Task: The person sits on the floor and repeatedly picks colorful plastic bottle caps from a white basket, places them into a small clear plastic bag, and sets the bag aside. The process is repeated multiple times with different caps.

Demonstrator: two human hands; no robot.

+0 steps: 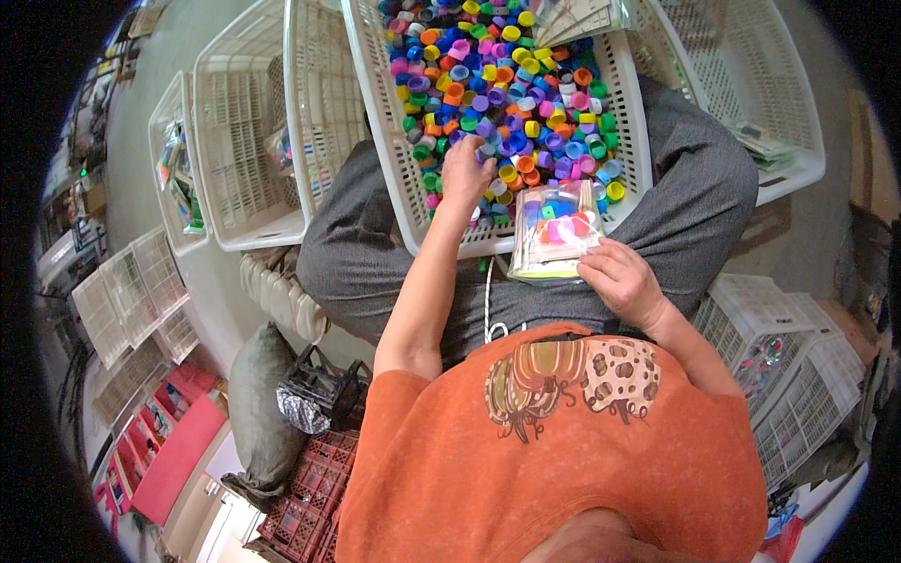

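Observation:
A white plastic basket [380, 127] full of small round plastic caps [526, 103] in many colours stands between my legs. My left hand [466, 174] dips into the caps near the basket's near left side. Its fingers are curled, and a bluish cap shows between thumb and fingers; the fingertips are partly hidden. At the basket's near right corner, my right hand [624, 284] grips the edge of a clear plastic bag [546, 266]. Inside the bag lie flat light-coloured pieces and small blue, pink and orange items, not all of which I can make out.
More clear packets [587, 21] lie over the basket's far right corner. White crates flank me, a tall one [246, 141] at left and another [770, 94] with packets at right. Behind me are stacked baskets [788, 366], a grey sack [267, 403] and dark red crates [310, 488].

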